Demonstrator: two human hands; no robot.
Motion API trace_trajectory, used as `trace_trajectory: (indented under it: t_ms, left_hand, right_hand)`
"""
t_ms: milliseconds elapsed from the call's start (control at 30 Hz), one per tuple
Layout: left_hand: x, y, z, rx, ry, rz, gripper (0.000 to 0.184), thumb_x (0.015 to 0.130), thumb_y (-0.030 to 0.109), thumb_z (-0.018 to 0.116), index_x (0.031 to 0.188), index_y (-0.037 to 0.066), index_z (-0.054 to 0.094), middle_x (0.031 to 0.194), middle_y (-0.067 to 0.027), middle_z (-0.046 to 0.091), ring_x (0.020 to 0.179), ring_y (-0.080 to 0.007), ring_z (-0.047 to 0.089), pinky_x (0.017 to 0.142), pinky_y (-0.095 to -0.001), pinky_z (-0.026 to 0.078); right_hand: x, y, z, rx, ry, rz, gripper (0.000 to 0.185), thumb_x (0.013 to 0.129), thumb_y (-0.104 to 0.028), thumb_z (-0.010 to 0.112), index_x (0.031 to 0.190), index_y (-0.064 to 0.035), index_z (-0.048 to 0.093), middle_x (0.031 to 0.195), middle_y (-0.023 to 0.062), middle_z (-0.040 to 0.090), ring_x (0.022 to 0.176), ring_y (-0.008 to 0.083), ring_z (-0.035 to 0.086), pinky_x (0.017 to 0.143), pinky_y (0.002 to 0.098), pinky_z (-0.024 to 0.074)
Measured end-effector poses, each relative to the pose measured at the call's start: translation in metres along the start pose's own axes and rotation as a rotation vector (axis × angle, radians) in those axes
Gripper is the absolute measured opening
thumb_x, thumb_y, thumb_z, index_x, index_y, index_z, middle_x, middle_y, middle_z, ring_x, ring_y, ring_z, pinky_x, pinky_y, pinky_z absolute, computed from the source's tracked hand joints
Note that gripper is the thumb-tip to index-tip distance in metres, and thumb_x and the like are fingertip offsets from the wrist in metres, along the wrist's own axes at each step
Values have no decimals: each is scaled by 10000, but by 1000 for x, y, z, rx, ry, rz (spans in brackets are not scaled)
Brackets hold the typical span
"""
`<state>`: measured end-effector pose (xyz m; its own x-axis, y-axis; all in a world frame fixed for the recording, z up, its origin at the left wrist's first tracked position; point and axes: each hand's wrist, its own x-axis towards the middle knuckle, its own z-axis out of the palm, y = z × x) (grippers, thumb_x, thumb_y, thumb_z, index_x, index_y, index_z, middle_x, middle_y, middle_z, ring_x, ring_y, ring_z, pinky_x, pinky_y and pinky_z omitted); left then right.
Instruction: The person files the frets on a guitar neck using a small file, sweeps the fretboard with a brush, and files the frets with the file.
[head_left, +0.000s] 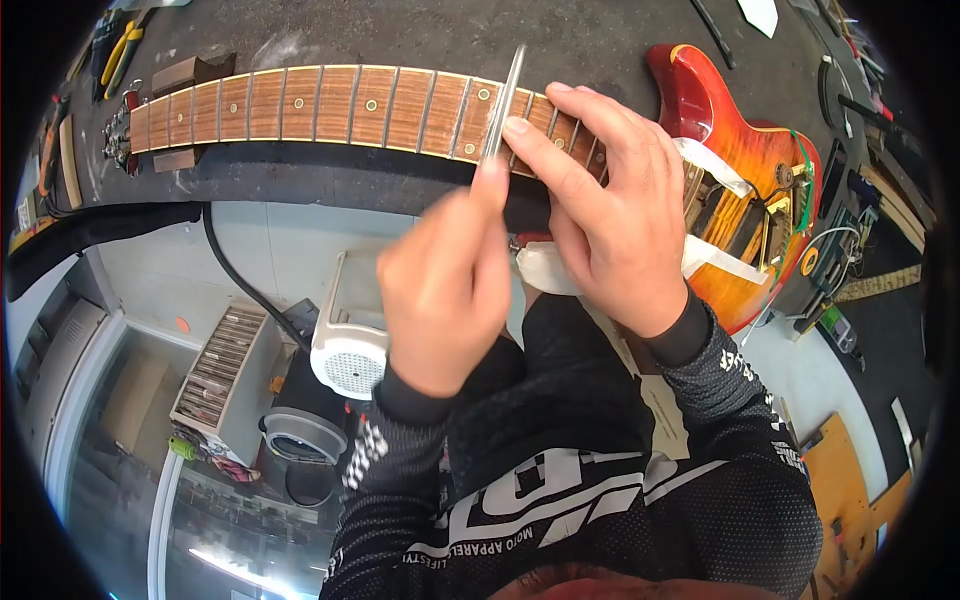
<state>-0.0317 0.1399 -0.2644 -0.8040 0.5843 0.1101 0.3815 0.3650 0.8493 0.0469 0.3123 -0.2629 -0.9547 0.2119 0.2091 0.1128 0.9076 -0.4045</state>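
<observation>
A thin metal file is gripped in my left hand, which is blurred by motion. The file lies across the fretboard of an electric guitar, along a fret near the body end, with pale dust beside it. My right hand rests over the upper frets, its fingers stretched out. One fingertip is close to or touching the file; I cannot tell which. The sunburst guitar body lies to the right, with strips of white tape and exposed wires on it.
Supporting blocks sit under the neck near the headstock. Yellow-handled pliers lie at the back left. Below the bench edge are a white chair-like frame and a box of packed items. Tools and wooden pieces crowd the right.
</observation>
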Motion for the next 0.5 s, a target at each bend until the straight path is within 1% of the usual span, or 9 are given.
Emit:
trace_trajectory:
  t_ms: [100,167,267,300,367,433,500]
  left_hand:
    - [3,-4,5,-27,36,23,534,911,-182,720,1409,8,755,731,-132,589,584,-289,614,577,-391,513]
    - [-28,2,-12,58,-10,4,537,914,-179,720,1416,8,751,738,-133,594,588,-292,612,575,-390,511]
    - [-33,2,-11,37,12,-1,527,916,-175,723,1411,4,750,746,-133,601,593,-295,614,575,-392,511]
    - [-15,4,-7,17,-8,-23,525,917,-174,727,1412,2,748,750,-136,609,597,-297,623,579,-384,515]
    - [7,-4,6,-54,22,10,516,925,-170,720,1412,-2,744,757,-138,619,606,-300,636,578,-377,512]
    - [0,-3,3,-23,22,8,431,968,-145,715,1375,-5,749,781,-141,653,621,-246,629,591,-343,501]
    - [-28,7,-15,72,-28,-37,284,1045,-103,710,1307,-8,763,817,-143,711,633,-130,602,607,-268,475]
  right_hand:
    - [0,0,0,15,1,1,677,808,-57,783,1454,-257,738,1498,85,645,1374,332,633,1147,524,462]
    - [0,-1,-1,8,-10,1,674,811,-57,781,1454,-255,737,1494,85,648,1371,332,635,1146,524,463]
    - [1,1,-1,1,-3,-3,675,812,-56,780,1456,-254,734,1492,86,647,1366,333,637,1144,525,464]
    - [0,0,0,5,1,-7,677,811,-56,780,1457,-253,733,1492,86,646,1365,333,638,1143,525,464]
    - [-1,1,2,14,13,-11,683,809,-52,777,1460,-253,730,1497,87,642,1364,334,638,1143,526,464]
    - [2,2,0,18,6,-12,695,803,-15,754,1458,-245,737,1506,94,642,1364,340,638,1139,521,465]
    - [2,-3,-5,26,-27,10,720,791,55,711,1452,-229,753,1520,107,648,1366,350,640,1130,511,466]
